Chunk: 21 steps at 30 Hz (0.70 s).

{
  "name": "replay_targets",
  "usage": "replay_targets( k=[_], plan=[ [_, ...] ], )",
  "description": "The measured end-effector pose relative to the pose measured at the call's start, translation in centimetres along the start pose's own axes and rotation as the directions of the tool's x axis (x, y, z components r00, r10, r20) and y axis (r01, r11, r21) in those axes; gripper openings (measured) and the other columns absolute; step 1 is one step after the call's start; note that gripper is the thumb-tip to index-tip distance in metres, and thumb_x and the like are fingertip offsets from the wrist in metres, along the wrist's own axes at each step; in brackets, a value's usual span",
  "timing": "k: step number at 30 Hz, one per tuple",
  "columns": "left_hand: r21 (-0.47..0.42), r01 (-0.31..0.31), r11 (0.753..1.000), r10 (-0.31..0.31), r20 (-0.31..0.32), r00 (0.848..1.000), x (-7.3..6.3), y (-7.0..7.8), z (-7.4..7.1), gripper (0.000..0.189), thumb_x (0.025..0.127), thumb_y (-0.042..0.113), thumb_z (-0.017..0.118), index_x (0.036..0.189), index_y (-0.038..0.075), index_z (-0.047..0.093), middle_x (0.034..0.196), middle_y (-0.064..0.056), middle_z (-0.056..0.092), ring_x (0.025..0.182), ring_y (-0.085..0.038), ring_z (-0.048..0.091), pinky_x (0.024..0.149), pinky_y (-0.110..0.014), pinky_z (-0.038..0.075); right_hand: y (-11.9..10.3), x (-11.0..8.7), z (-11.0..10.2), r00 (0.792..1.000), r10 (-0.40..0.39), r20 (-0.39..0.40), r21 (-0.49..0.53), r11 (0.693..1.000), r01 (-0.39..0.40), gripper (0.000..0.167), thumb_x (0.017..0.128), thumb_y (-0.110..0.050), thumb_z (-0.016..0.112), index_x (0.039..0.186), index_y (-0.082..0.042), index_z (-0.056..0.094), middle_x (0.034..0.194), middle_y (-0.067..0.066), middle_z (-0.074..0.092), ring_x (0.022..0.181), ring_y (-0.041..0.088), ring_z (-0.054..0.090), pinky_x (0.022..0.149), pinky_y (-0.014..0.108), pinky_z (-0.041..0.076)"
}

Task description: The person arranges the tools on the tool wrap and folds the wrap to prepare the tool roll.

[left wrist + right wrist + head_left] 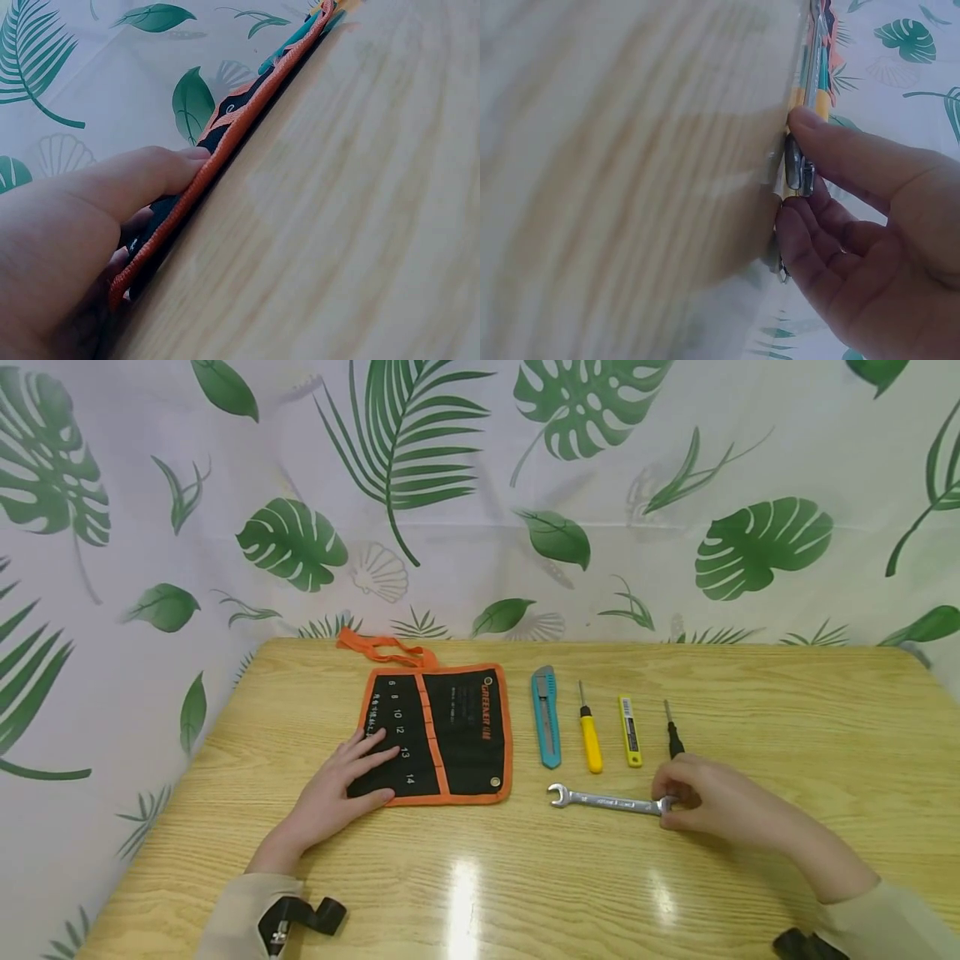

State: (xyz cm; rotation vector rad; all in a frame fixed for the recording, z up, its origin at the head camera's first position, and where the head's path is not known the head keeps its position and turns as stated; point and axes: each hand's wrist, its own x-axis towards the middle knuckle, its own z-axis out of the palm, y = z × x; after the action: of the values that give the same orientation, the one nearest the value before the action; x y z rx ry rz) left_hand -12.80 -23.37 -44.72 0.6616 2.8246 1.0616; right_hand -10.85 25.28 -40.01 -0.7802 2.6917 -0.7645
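My left hand (337, 789) rests with spread fingers on the lower left part of a black tool pouch (472, 718) with orange trim and printed size numbers. In the left wrist view, its thumb (161, 166) lies over the pouch's orange edge (217, 159). At the right, my right hand (723, 797) pinches one end of a silver open-ended wrench (611, 802) between thumb and fingers. The wrench's other open jaw points left, toward the pouch. From the right wrist view, the wrench (811, 67) appears edge-on, close over the tabletop.
Behind the wrench, a teal utility knife (556, 727), a yellow screwdriver (591, 745), a yellow-green blade case (631, 735) and a black-handled screwdriver (674, 741) form a row on the wooden table (810, 718). An orange strap (386, 649) trails behind the pouch. A leaf-patterned cloth (450, 543) hangs at the back.
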Motion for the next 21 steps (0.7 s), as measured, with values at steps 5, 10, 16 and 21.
replay_targets(
  k=[5, 10, 16, 21],
  plan=[
    [0.002, -0.001, 1.000, 0.001, -0.001, 1.000, -0.01, -0.12, 0.05, 0.058, 0.088, 0.042, 0.066, 0.141, 0.024, 0.050, 0.155, 0.001, 0.027, 0.145, -0.027, 0.008, 0.109, -0.061, 0.013, -0.09, 0.24, -0.09, 1.000, 0.000, 0.012, 0.000, 1.000, 0.000, 0.024, 0.078, -0.019, 0.079, 0.090, -0.016, 0.059, 0.084, -0.006, 0.051, 0.073, 0.008, 0.047, 0.061, 0.023, 0.045],
    [0.003, -0.002, 1.000, 0.002, -0.001, 1.000, 0.00, -0.15, 0.04, 0.058, 0.088, 0.042, 0.066, 0.141, 0.024, 0.050, 0.155, 0.001, 0.027, 0.145, -0.026, 0.008, 0.109, -0.061, 0.014, -0.18, 0.49, -0.11, 0.999, 0.001, 0.050, 0.025, 1.000, -0.002, 0.027, 0.079, -0.015, 0.079, 0.088, -0.014, 0.054, 0.082, -0.004, 0.049, 0.071, 0.009, 0.044, 0.059, 0.023, 0.042],
    [0.002, 0.005, 1.000, -0.005, 0.000, 1.000, 0.01, -0.09, 0.00, 0.059, 0.088, 0.042, 0.066, 0.141, 0.025, 0.050, 0.155, 0.002, 0.027, 0.145, -0.026, 0.008, 0.109, -0.061, 0.014, -0.34, 0.66, -0.10, 0.996, 0.001, 0.087, 0.098, 0.995, -0.010, 0.027, 0.081, -0.008, 0.076, 0.089, -0.012, 0.050, 0.080, -0.003, 0.050, 0.070, 0.008, 0.045, 0.058, 0.024, 0.043],
    [0.000, 0.009, 1.000, -0.009, 0.000, 1.000, 0.02, -0.06, -0.03, 0.059, 0.088, 0.043, 0.066, 0.141, 0.025, 0.050, 0.155, 0.002, 0.027, 0.145, -0.025, 0.008, 0.109, -0.061, 0.013, -0.37, 0.60, -0.09, 0.998, 0.006, 0.067, 0.062, 0.998, -0.010, 0.019, 0.082, -0.009, 0.074, 0.095, -0.012, 0.061, 0.087, -0.007, 0.057, 0.076, 0.005, 0.053, 0.064, 0.025, 0.048]
  ],
)
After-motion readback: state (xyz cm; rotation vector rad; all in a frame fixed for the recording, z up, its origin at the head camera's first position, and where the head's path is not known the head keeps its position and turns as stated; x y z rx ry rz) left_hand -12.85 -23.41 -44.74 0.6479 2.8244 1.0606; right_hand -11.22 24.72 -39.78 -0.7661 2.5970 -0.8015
